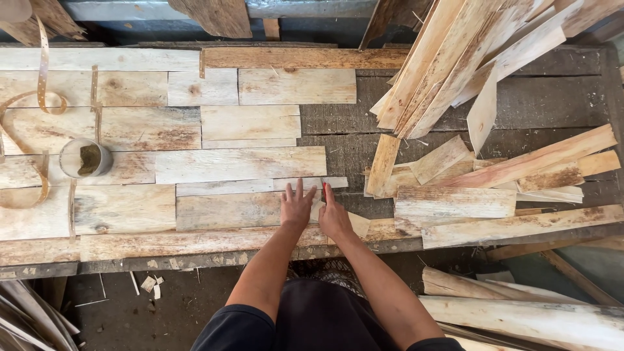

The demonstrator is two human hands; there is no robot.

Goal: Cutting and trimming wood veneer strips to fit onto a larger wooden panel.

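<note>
Near edge: bench [572,104], laid left with veneer sheets [240,164]. Loose strips [455,201] heaped right. Jar [84,158] far left. Left hand [296,208] flat, fingers spread, on sheet [227,211]. Right hand [334,218] beside, grip on red tool [324,191] unclear.

A rough woodworking shop: worn plank bench [533,104], laid veneer sheets [240,164], heaped offcuts [455,58], stripped logs [520,318].
</note>
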